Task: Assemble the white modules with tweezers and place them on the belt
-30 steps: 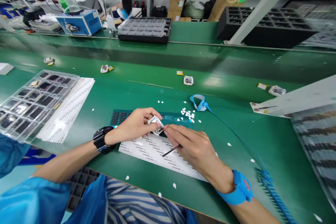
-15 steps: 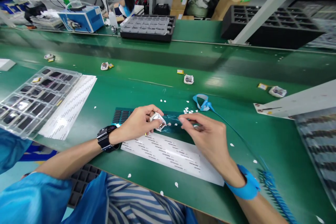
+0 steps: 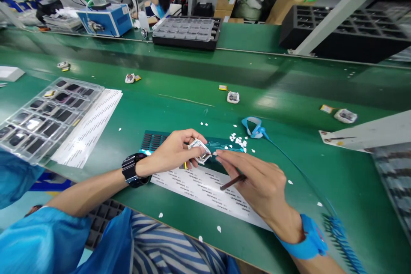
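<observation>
My left hand is closed round a small white watch case, tilted with its inner electronics showing. A yellow battery hangs below its fingers. Just right of the case, my right hand pinches thumb and forefinger together; a tiny white piece seems to be at the tips. A thin dark stick-like tool is tucked in that hand, pointing down and left. Beneath both hands lie a teal strip holding black pads and a white printed backing sheet.
Small white tabs lie scattered near a blue wrist strap with its cord. A clear tray of dark screens sits at left. Several opened watch cases, one a white case, line the bench beyond. A white post stands right.
My right hand has turned and come closer to the watch case, and the dark tool in it now shows. The left hand still holds the case. The view has shifted slightly.
</observation>
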{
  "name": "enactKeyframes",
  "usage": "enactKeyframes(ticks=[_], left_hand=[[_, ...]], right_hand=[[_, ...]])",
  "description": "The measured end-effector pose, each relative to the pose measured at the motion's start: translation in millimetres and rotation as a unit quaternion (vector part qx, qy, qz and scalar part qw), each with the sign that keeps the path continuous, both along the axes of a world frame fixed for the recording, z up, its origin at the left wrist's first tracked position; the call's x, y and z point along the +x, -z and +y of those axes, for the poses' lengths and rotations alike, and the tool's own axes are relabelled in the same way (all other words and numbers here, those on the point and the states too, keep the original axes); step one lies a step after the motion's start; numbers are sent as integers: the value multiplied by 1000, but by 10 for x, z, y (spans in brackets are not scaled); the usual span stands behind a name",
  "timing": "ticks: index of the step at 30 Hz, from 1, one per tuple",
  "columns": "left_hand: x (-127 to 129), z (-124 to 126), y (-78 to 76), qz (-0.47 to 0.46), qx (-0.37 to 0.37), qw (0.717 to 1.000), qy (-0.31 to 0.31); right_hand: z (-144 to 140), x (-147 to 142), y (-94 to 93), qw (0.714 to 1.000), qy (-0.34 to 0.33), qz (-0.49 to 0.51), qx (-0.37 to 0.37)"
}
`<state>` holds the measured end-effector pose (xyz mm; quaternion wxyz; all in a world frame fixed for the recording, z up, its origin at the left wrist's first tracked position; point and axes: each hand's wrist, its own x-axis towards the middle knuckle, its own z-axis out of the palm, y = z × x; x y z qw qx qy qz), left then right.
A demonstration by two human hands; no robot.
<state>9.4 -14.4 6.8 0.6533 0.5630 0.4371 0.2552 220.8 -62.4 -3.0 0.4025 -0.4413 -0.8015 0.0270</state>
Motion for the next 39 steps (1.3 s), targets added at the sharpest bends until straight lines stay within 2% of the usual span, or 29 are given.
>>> enactKeyframes(ticks=[3,6,11,19,25,30,35,39], left_hand=[[3,-23,-22,-6,-11,1000,12],[12,-62,-26,1,4,1000,15],[63,-163,18,-7,34,999,-15],[132,-254,9,-62,-3,997,-43],[132,-245,5,-81,-10,995,-49],[125,-246,32,-57,40,997,-39],[120,-264,62,-13,120,992,-40],[127,-273,59,-7,143,989,-48]], right_hand=[[-17,-12,25,1000,-25,-14,7],[-16,-26,20,999,-3,-25,26],[-41,-132,-20,998,28,3,56],[-68,-218,31,997,22,56,37],[-56,-215,10,996,7,91,-15],[-32,-209,4,989,-12,136,-59],[-43,-215,39,991,-17,127,-23],[-65,-225,64,996,-4,84,10]])
